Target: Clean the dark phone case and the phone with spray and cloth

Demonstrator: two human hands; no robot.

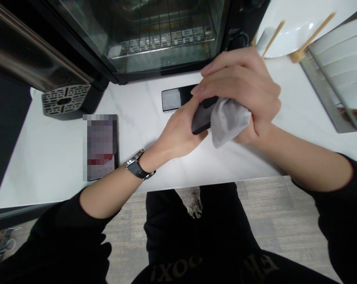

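Observation:
Above the white counter, my left hand (178, 132) is closed round the side of a dark grey, phone-like object (201, 117); my fingers and the cloth hide much of it, so its exact kind is unclear. A light grey cleaning cloth (229, 120) with a zigzag edge is bunched in my right hand (243, 85). The fingers of that hand curl over the top of the dark object, and the cloth lies against its right side. Just behind my left hand, a phone (171, 99) lies flat on the counter, its right end covered by my hands.
A toaster oven (166, 67) stands at the back of the white counter (140, 126). At left are a machine's slotted drip tray (64, 100) and a blurred-out flat device (101, 148). White plates (341, 59) fill a metal rack at right, near a white bowl (290, 35).

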